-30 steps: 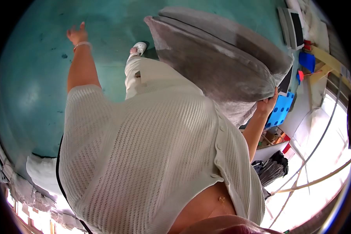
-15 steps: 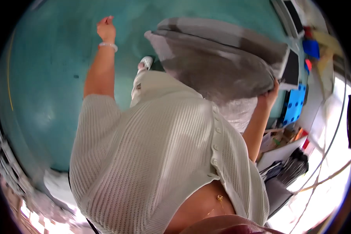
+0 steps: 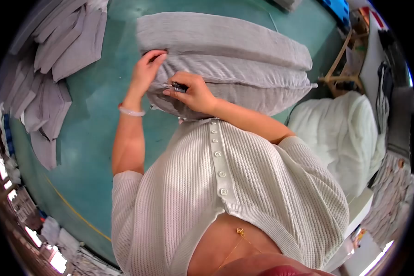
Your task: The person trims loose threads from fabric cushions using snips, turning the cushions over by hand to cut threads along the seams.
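A stuffed grey fabric cushion (image 3: pixel 244 69) is in front of my body, with long seams running across it from left to right. At its left end, my left hand (image 3: pixel 146 71) pinches the fabric edge between thumb and fingers, a pale bracelet on the wrist. Close beside it, my right hand (image 3: pixel 193 94) is closed around a small black tool (image 3: pixel 179 87) with a thin, light tip pointing left. Most of the tool is hidden by the fingers, and its exact kind does not show. The right forearm crosses in front of the cushion.
Stacks of grey cushion pieces (image 3: pixel 78 41) rest on the green floor (image 3: pixel 87 152) at upper left. To the right stands a bulky white roll of padding (image 3: pixel 336 133). Beyond it is a wooden frame (image 3: pixel 342 69) with items, and a blue plastic piece (image 3: pixel 338 10) at the top.
My view has turned, and the cushion is now squarely in front of me. My left hand has come onto its left end. The right hand has left its right edge and now holds the black tool.
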Motion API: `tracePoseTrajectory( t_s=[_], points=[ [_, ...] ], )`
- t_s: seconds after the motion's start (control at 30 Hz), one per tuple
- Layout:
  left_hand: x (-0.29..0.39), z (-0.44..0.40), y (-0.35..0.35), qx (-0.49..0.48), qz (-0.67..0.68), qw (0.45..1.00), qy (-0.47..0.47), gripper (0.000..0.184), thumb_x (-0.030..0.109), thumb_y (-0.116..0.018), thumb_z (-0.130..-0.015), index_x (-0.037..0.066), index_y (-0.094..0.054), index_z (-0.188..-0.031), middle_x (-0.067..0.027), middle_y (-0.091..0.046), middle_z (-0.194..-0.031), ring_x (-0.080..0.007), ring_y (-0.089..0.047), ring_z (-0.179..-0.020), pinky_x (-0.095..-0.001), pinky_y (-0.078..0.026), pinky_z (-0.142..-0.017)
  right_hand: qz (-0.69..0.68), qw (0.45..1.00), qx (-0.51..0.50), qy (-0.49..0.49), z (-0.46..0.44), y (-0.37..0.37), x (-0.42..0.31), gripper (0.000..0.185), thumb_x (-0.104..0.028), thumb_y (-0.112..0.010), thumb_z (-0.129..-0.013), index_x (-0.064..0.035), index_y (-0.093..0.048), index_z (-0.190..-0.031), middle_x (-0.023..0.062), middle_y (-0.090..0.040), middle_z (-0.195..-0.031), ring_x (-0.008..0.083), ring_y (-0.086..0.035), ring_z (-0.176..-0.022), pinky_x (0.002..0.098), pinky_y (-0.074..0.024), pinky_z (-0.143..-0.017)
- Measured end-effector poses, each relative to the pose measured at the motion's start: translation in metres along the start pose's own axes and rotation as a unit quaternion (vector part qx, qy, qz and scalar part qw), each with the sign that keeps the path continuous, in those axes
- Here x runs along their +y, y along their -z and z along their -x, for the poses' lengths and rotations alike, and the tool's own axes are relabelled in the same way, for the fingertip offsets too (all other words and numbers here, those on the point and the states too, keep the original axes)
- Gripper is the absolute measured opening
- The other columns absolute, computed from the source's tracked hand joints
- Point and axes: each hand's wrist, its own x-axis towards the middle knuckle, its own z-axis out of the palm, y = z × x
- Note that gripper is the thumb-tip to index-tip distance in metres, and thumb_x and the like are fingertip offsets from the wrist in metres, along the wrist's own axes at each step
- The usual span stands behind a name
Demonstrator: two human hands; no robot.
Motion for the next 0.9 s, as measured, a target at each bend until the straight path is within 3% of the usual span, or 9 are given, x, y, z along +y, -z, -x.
tracePoseTrajectory(
  t_s=[0.03, 0.1, 0.27, 0.4, 0.47, 0.53, 0.77, 0.83, 0.9],
  points=[
    [-0.016, 0.006, 0.005, -0.018, -0.006, 1.000, 0.006, 0.028, 0.019, -0.060, -0.084, 0.003, -0.057, -0.107, -0.0033, -0.059, -0.099, -0.0105, -0.052, -0.091, -0.0239, -0.042, -0.078, 0.008, 1.000, -0.005, -0.025, 0.010, -0.001, 0.006, 0.016, -0.010, -0.068, -0.073, -0.0011, -0.058, -0.082, 0.0085, -0.052, -0.069, 0.0217, -0.049, -0.063, 0.0301, -0.0396, -0.058],
    [-0.028, 0.027, 0.008, 0.009, 0.142, 0.989, 0.041, 0.033, 0.013, -0.065, -0.079, 0.004, -0.055, -0.110, -0.0058, -0.055, -0.110, -0.0167, -0.051, -0.101, -0.0252, -0.040, -0.084, 0.028, 0.999, 0.011, -0.042, 0.029, 0.019, 0.005, 0.014, -0.009, -0.065, -0.075, -0.0003, -0.058, -0.083, 0.0114, -0.056, -0.074, 0.0251, -0.054, -0.065, 0.0313, -0.0426, -0.059],
    [-0.029, 0.053, 0.017, 0.048, 0.080, 0.992, 0.083, 0.045, 0.006, -0.068, -0.073, 0.004, -0.050, -0.115, -0.0101, -0.047, -0.120, -0.0224, -0.047, -0.110, -0.0278, -0.038, -0.090, 0.004, 0.973, 0.144, -0.182, 0.110, 0.100, 0.034, 0.009, -0.008, -0.057, -0.080, -0.0008, -0.060, -0.085, 0.0077, -0.059, -0.074, 0.0146, -0.056, -0.068, 0.0279, -0.0430, -0.059],
    [-0.057, 0.071, 0.032, 0.080, 0.041, 0.990, 0.108, 0.052, 0.010, -0.071, -0.070, 0.004, -0.048, -0.116, -0.0091, -0.045, -0.122, -0.0193, -0.043, -0.112, -0.0314, -0.033, -0.096, 0.001, 0.879, 0.404, -0.254, 0.167, 0.179, 0.079, 0.015, -0.014, -0.056, -0.083, -0.0007, -0.060, -0.079, 0.0011, -0.056, -0.067, 0.0084, -0.049, -0.059, 0.0243, -0.0383, -0.052],
    [-0.069, 0.077, 0.043, 0.080, 0.053, 0.988, 0.121, 0.052, 0.009, -0.072, -0.069, 0.004, -0.048, -0.116, -0.0088, -0.045, -0.121, -0.0194, -0.041, -0.114, -0.0317, -0.032, -0.097, 0.049, 0.803, 0.521, -0.286, 0.185, 0.218, 0.105, 0.018, -0.019, -0.061, -0.081, -0.0012, -0.059, -0.077, -0.0007, -0.055, -0.067, 0.0068, -0.044, -0.056, 0.0233, -0.0359, -0.050],
    [-0.074, 0.077, 0.048, 0.094, 0.028, 0.987, 0.124, 0.053, 0.006, -0.072, -0.068, 0.003, -0.048, -0.115, -0.0090, -0.044, -0.120, -0.0201, -0.041, -0.113, -0.0324, -0.031, -0.097, 0.029, 0.773, 0.567, -0.285, 0.184, 0.251, 0.116, 0.021, -0.022, -0.066, -0.078, -0.0019, -0.059, -0.077, -0.0013, -0.054, -0.066, 0.0062, -0.045, -0.056, 0.0225, -0.0363, -0.051],
    [-0.109, 0.061, 0.029, 0.120, -0.001, 0.984, 0.129, 0.059, 0.002, -0.069, -0.069, 0.002, -0.041, -0.120, -0.0128, -0.043, -0.120, -0.0221, -0.041, -0.114, -0.0328, -0.031, -0.097, 0.212, 0.813, 0.448, -0.305, 0.137, 0.329, 0.158, 0.026, -0.020, -0.073, -0.066, -0.0041, -0.058, -0.081, 0.0022, -0.057, -0.064, 0.0109, -0.055, -0.060, 0.0258, -0.0447, -0.060],
    [-0.115, 0.057, 0.018, 0.121, 0.010, 0.986, 0.118, 0.065, 0.006, -0.070, -0.070, 0.001, -0.034, -0.124, -0.0164, -0.042, -0.121, -0.0246, -0.040, -0.114, -0.0331, -0.032, -0.097, 0.231, 0.827, 0.398, -0.324, 0.134, 0.332, 0.159, 0.029, -0.018, -0.071, -0.062, -0.0061, -0.059, -0.085, 0.0045, -0.061, -0.069, 0.0134, -0.058, -0.064, 0.0280, -0.0465, -0.063],
    [-0.106, 0.059, -0.014, 0.192, -0.122, 0.958, 0.173, 0.072, 0.019, -0.073, -0.069, -0.004, -0.031, -0.123, -0.0203, -0.044, -0.120, -0.0293, -0.043, -0.112, -0.0353, -0.034, -0.095, 0.214, 0.842, 0.372, -0.326, 0.139, 0.328, 0.153, 0.029, -0.017, -0.069, -0.063, -0.0069, -0.059, -0.088, 0.0053, -0.062, -0.072, 0.0167, -0.059, -0.065, 0.0293, -0.0470, -0.064]
  ],
)
